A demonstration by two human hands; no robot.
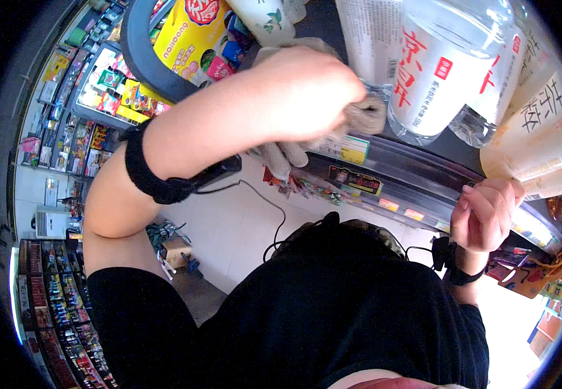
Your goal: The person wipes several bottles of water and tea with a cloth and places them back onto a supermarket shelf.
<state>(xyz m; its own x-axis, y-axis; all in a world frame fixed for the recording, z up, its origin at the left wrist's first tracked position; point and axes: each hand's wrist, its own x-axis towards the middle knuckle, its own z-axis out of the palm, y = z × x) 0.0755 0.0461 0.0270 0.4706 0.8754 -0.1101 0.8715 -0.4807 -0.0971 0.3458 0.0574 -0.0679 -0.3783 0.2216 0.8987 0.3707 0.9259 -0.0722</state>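
Gripping a bunched-up greyish cloth [366,117], the left hand [316,84] is up at the front of a dark shelf [417,159], fingers folded down over the fabric. Some of it pokes out below the wrist too (that bit looks like the fingers of a knit glove, honestly). The cloth sits right next to a clear bottle [433,71] with a white label, and a price tag [349,149] is on the shelf edge just under it. Over on the other side, the right hand [488,214] is half curled by the shelf front, near the bottom of a pale bottle [533,133]; can't tell if it's got hold of the edge or anything else. There's a yellow snack bag [183,42] up top, left of the cloth. Black band [141,162] on the left arm, black shirt [345,305], pale floor [229,227] below.
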